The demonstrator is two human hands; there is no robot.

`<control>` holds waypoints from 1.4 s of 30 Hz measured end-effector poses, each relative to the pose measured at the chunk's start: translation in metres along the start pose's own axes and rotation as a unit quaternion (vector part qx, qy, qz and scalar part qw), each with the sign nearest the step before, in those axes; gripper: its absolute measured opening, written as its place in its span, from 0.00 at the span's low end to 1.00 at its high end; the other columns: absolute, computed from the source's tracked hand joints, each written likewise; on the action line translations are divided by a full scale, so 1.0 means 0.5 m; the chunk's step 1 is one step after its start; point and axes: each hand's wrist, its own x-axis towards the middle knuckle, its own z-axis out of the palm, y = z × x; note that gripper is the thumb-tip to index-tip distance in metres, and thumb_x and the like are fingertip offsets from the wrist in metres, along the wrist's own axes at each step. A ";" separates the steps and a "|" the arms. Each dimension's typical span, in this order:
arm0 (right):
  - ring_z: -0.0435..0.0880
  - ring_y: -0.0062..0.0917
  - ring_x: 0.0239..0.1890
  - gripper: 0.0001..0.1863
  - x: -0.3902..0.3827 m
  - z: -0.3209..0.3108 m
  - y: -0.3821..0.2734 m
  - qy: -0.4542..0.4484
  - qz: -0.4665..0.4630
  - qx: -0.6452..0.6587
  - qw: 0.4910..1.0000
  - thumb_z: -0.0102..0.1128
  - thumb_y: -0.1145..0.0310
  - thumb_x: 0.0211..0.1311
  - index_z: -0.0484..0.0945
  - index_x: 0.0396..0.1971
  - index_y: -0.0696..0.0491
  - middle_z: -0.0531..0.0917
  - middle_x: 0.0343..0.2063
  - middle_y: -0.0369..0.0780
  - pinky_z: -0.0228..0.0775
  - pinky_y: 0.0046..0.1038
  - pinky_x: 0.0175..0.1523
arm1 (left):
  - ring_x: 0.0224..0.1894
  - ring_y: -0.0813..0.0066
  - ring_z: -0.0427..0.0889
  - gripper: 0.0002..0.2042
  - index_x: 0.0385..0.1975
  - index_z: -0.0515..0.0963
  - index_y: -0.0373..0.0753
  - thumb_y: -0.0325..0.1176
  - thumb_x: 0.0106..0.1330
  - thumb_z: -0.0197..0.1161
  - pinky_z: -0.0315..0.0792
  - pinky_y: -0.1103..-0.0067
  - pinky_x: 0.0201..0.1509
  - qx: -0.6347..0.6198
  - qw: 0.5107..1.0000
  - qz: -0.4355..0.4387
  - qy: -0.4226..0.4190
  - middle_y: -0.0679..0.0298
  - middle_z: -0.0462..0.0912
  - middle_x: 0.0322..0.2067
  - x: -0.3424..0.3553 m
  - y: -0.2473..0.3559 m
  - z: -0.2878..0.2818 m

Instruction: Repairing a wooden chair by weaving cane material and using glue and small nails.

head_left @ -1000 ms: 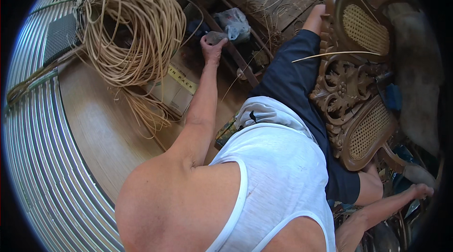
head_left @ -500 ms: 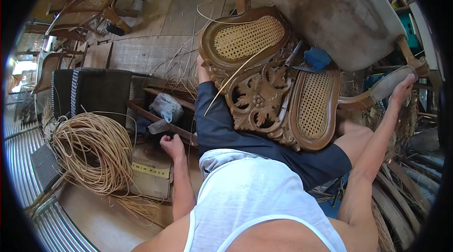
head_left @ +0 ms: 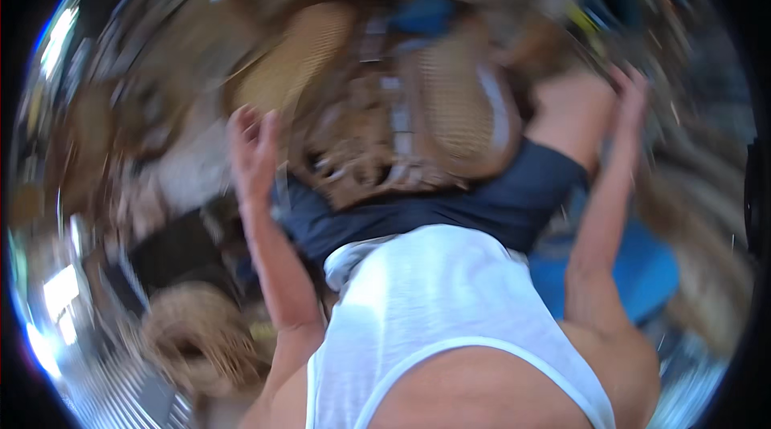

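The whole view is smeared by motion. A carved wooden chair back [head_left: 353,136] lies across my lap and dark shorts. Woven cane fills its left panel [head_left: 301,60] and its right panel [head_left: 458,100]. My left hand [head_left: 255,148] is raised beside the left panel's edge, fingers loosely apart, with nothing visible in it. Over by my bent right knee, my right hand [head_left: 630,104] has its fingers spread and appears bare. Whether that hand touches the knee is too blurred to tell. A blue object [head_left: 424,16] sits at the far end of the chair back, its kind unclear.
At the lower left lies a round coil of cane strands [head_left: 221,329], with a dark boxy thing [head_left: 181,256] just beyond it. A flat blue surface [head_left: 646,268] shows beside my right forearm. Blurred brown strips [head_left: 699,228] lie at the right.
The view has swung, shifting the chair left in the picture. My left hand has risen from beside the box to the chair's left side. My right hand has left the armrest.
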 end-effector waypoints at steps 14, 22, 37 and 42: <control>0.84 0.26 0.38 0.29 -0.383 -0.295 0.277 0.254 0.220 0.010 0.942 0.48 0.45 0.76 0.72 0.55 0.58 0.82 0.38 0.41 0.77 0.28 0.45 | 0.22 0.89 0.64 0.14 0.31 0.79 0.42 0.44 0.76 0.59 0.54 0.86 0.23 0.208 0.950 -0.183 -0.141 0.74 0.72 0.21 0.026 0.012 -0.204; 0.85 0.29 0.39 0.20 -0.298 0.009 0.392 -0.010 0.048 -0.095 0.994 0.56 0.56 0.73 0.75 0.55 0.56 0.85 0.37 0.39 0.77 0.29 0.46 | 0.18 0.86 0.71 0.15 0.31 0.79 0.41 0.46 0.72 0.62 0.61 0.83 0.19 0.278 0.930 -0.235 -0.041 0.71 0.75 0.19 -0.088 -0.166 -0.494; 0.84 0.32 0.48 0.27 0.067 -0.158 0.197 -0.083 0.027 -0.214 0.973 0.56 0.53 0.72 0.74 0.58 0.60 0.85 0.48 0.45 0.78 0.33 0.52 | 0.33 0.75 0.83 0.19 0.55 0.76 0.31 0.37 0.70 0.63 0.79 0.79 0.38 0.055 0.900 -0.379 0.208 0.58 0.84 0.41 -0.479 -0.331 -0.392; 0.85 0.32 0.48 0.29 0.159 -0.036 -0.046 0.000 0.012 -0.355 0.935 0.55 0.51 0.73 0.73 0.59 0.62 0.84 0.48 0.46 0.79 0.32 0.52 | 0.33 0.80 0.82 0.16 0.54 0.77 0.36 0.38 0.72 0.61 0.74 0.82 0.34 0.002 0.870 -0.459 0.181 0.62 0.85 0.40 -0.612 -0.452 -0.328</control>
